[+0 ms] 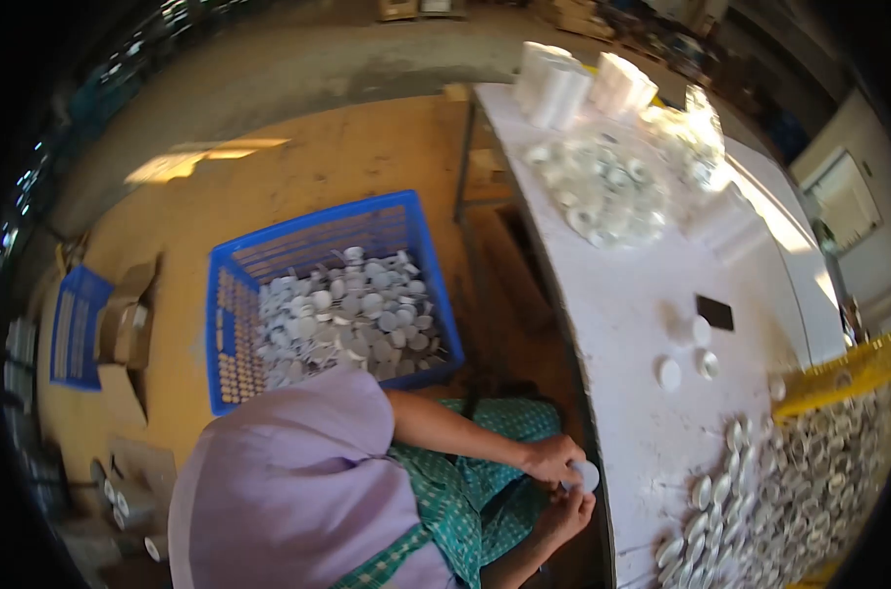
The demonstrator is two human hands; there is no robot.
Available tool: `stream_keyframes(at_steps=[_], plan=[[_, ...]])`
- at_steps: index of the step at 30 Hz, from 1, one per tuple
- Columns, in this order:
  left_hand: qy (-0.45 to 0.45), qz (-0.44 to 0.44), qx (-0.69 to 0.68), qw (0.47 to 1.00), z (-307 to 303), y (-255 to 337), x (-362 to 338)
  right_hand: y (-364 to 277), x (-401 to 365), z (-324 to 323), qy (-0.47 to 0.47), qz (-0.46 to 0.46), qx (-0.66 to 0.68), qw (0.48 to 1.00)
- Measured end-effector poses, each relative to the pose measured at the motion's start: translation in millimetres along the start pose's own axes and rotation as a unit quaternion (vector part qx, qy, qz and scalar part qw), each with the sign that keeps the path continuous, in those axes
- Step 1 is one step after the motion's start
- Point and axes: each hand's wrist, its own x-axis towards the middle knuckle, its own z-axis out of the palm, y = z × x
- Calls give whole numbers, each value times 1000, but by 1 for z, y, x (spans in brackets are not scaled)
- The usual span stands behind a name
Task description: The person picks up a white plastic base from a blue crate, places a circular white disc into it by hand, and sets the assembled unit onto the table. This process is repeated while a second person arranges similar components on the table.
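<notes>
Just off the table's near edge, my left hand is closed on a white round disc-shaped piece. From below, my right hand meets the same piece with its fingers bent in at the lower rim. The fingers partly cover the piece, so its underside is hidden. Both hands are above my lap, over a green dotted apron. On the table close by lie a few loose white round pieces and a dark flat rectangular object.
A blue basket holding many white round pieces stands on the floor. Small round parts cover the table's right end beside a yellow strip. A clear bag of parts and wrapped white stacks stand farther along. Cardboard lies left.
</notes>
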Motion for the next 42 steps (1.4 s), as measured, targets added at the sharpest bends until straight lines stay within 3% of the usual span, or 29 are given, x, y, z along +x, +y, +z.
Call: stream_keyframes(at_steps=[7, 10, 14, 16, 19, 23, 29, 31, 33, 42], plan=[[-105, -110, -144, 978, 14, -35, -39, 30, -33, -41, -5, 34, -100, 994], [-133, -137, -107, 976, 8, -37, -45, 21, -47, -17, 23, 66, -92, 993], [-110, -132, -85, 981, 7, -39, -48, 34, -48, -26, -12, 62, -137, 989], [-76, -138, -53, 986, 5, -38, -48, 38, -49, -22, -17, 26, -222, 974], [-114, -134, -37, 984, 1, -38, -47, 40, -49, -18, -6, 42, -152, 987], [-143, -144, -46, 978, 5, -50, -45, 36, -49, -16, 13, 38, -184, 982], [-172, -139, -144, 965, 5, -54, -44, 41, -46, -32, 25, 38, -131, 990], [-185, -147, -95, 967, 3, -56, -41, 30, -50, -22, 42, 24, -181, 982], [-179, -190, -37, 965, 5, -48, -38, 35, -48, -31, 21, 28, -144, 989], [-222, -196, 22, 955, 18, -36, -34, 37, -65, -42, 42, 54, -103, 992]])
